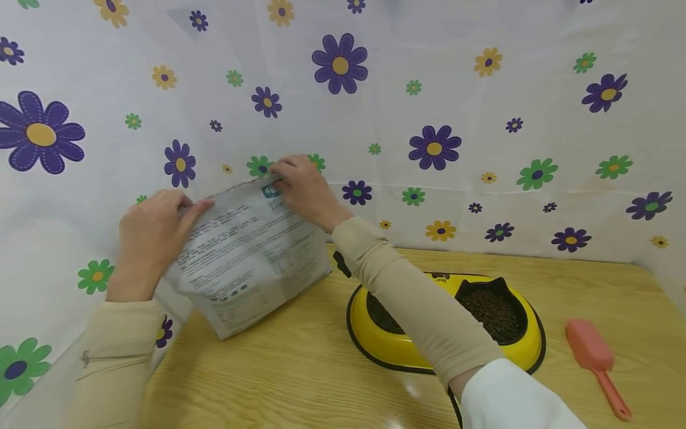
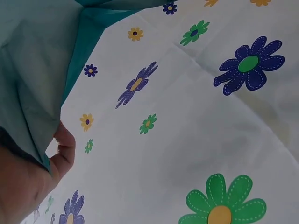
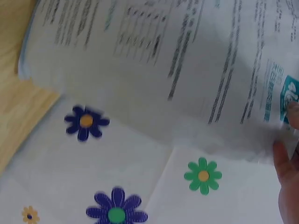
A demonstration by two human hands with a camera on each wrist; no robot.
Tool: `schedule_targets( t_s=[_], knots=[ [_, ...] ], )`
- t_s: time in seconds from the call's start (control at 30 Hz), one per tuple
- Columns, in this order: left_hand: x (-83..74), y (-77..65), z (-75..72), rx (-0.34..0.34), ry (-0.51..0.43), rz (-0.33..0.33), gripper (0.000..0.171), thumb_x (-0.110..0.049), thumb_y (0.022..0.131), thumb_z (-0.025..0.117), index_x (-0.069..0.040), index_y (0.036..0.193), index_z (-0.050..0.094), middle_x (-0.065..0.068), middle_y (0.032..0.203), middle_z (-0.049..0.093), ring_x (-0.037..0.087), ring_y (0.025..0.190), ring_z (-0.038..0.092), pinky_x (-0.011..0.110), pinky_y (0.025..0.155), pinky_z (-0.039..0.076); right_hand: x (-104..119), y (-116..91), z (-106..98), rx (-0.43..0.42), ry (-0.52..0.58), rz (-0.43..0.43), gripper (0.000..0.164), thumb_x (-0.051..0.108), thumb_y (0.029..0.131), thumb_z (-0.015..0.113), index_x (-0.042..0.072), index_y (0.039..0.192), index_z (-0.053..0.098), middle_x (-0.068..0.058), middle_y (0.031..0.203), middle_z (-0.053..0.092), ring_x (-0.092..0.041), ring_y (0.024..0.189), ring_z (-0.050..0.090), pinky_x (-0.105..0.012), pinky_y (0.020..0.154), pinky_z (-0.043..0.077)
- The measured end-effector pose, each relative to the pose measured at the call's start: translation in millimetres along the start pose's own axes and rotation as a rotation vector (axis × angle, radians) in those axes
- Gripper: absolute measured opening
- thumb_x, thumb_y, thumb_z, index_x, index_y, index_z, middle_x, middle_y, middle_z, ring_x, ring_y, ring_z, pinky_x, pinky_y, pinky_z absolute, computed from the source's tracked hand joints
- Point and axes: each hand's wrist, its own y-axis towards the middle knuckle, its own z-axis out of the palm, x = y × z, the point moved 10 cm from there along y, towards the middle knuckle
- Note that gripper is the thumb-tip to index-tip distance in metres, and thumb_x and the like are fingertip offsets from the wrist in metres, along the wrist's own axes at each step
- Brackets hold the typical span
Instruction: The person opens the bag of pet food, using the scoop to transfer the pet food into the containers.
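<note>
A white printed pet food bag [image 1: 252, 256] is held up by its top edge at the left of the table, tilted, its lettered side facing the head camera. My left hand [image 1: 152, 235] grips the top left corner, thumb over the near face. At the top right corner my right hand [image 1: 302, 187] pinches the edge beside a teal logo. The left wrist view shows the bag's teal side [image 2: 70, 65] with curled fingers [image 2: 65, 149] behind it. In the right wrist view, the printed face [image 3: 154, 70] fills the top and fingers [image 3: 282, 158] hold its corner.
A yellow double pet bowl [image 1: 396, 351] stands right of the bag, brown kibble [image 1: 493, 313] in its right dish; my right forearm crosses over it. A pink scoop [image 1: 592, 348] lies at the table's right. Behind the wooden table [image 1: 257, 381] hangs a flower-patterned sheet [image 1: 386, 119].
</note>
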Motion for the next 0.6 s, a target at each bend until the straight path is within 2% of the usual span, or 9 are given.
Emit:
schedule_targets(
  t_s=[0.07,0.17,0.27,0.37,0.43,0.5,0.6],
  knots=[
    [-0.2,-3.5,-3.7,0.016,0.002,-0.013,0.043,-0.041,0.1,0.066,0.001,0.108,0.07,0.025,0.096,0.073,0.041,0.082,0.066,0.049,0.068,0.042,-3.1,-5.7,-2.4,0.009,0.022,-0.004,0.029,0.008,0.101,0.063,0.004,0.129,0.069,-0.012,0.139,0.064,-0.025,0.134,0.056,-0.027,0.118,0.043],
    [-9.3,-10.0,-18.5,-0.047,0.006,0.008,0.045,-0.037,0.098,0.07,-0.003,0.127,0.068,0.027,0.12,0.07,0.048,0.107,0.064,0.063,0.081,0.04,-6.9,-14.9,-6.5,0.024,0.027,-0.011,0.032,0.008,0.102,0.062,0.007,0.134,0.067,-0.014,0.15,0.056,-0.029,0.147,0.046,-0.032,0.126,0.033],
    [-29.0,-18.1,-35.0,-0.151,-0.035,0.066,0.049,-0.031,0.093,0.075,-0.008,0.136,0.065,0.025,0.13,0.067,0.05,0.117,0.059,0.067,0.089,0.038,-16.5,-27.5,-15.3,0.044,0.049,0.031,0.038,0.01,0.102,0.061,0.01,0.14,0.063,-0.015,0.158,0.047,-0.031,0.153,0.037,-0.036,0.129,0.026],
    [-51.8,-37.2,-42.8,-0.211,-0.119,0.103,0.05,-0.029,0.09,0.075,-0.009,0.135,0.066,0.022,0.133,0.066,0.049,0.121,0.058,0.067,0.093,0.038,-23.5,-44.9,-22.3,0.099,0.082,0.071,0.046,0.016,0.103,0.061,0.011,0.148,0.056,-0.014,0.164,0.037,-0.031,0.156,0.032,-0.042,0.129,0.026],
    [-68.3,-57.1,-37.6,-0.219,-0.172,0.132,0.049,-0.032,0.09,0.072,-0.008,0.133,0.067,0.021,0.133,0.067,0.047,0.121,0.06,0.065,0.092,0.04,-27.9,-62.8,-25.7,0.15,0.079,0.096,0.051,0.021,0.103,0.062,0.012,0.152,0.051,-0.015,0.167,0.032,-0.032,0.157,0.029,-0.046,0.129,0.026],
    [-83.0,-81.0,-25.5,-0.201,-0.214,0.15,0.048,-0.037,0.092,0.068,-0.008,0.131,0.069,0.019,0.132,0.068,0.045,0.12,0.062,0.064,0.091,0.042,-31.4,-85.4,-25.9,0.208,0.07,0.112,0.055,0.025,0.103,0.062,0.01,0.154,0.048,-0.016,0.169,0.028,-0.035,0.158,0.025,-0.05,0.129,0.024],
    [-100.3,-120.4,-1.1,-0.13,-0.235,0.167,0.048,-0.039,0.092,0.067,-0.009,0.13,0.07,0.017,0.13,0.07,0.041,0.119,0.064,0.063,0.089,0.047,-37.3,-127.9,-20.9,0.287,0.036,0.144,0.059,0.032,0.103,0.062,0.012,0.156,0.046,-0.016,0.169,0.026,-0.038,0.158,0.022,-0.053,0.129,0.022]
  ],
)
